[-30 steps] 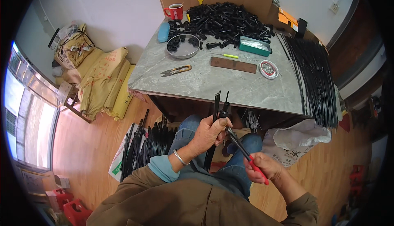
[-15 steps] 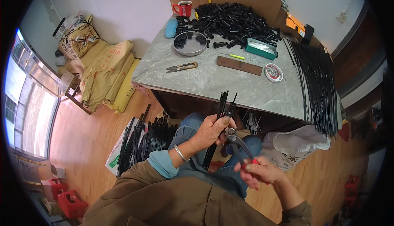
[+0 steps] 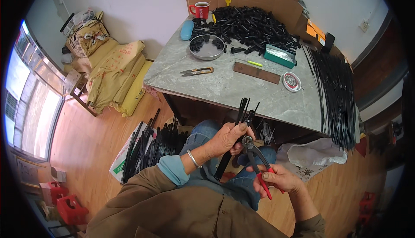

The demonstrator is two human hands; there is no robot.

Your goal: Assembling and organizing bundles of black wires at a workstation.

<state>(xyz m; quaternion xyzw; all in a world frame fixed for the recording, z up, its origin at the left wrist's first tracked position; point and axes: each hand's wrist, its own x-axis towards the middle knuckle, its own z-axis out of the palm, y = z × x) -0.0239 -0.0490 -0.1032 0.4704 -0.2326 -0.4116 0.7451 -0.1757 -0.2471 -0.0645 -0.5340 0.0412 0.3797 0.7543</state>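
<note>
My left hand is closed round a bundle of thin black rods, which stick out above and below the fist. By its thumb a black plastic fitting points up, with a thin rod standing out of its top. My right hand grips pincers with red handles, and the handles are spread apart. The pincers' head lies right against the fingers of my left hand, below the fitting. Whether the jaws touch a rod is hidden there.
On the grey table are a heap of black fittings, a round metal dish, thread snips, a brown bar, a small white bowl and long black rods. More black rods lie on the floor at left.
The pincers' handles have spread wider in my right hand, and their head stays close to my left fingers. The whole view has shifted slightly.
</note>
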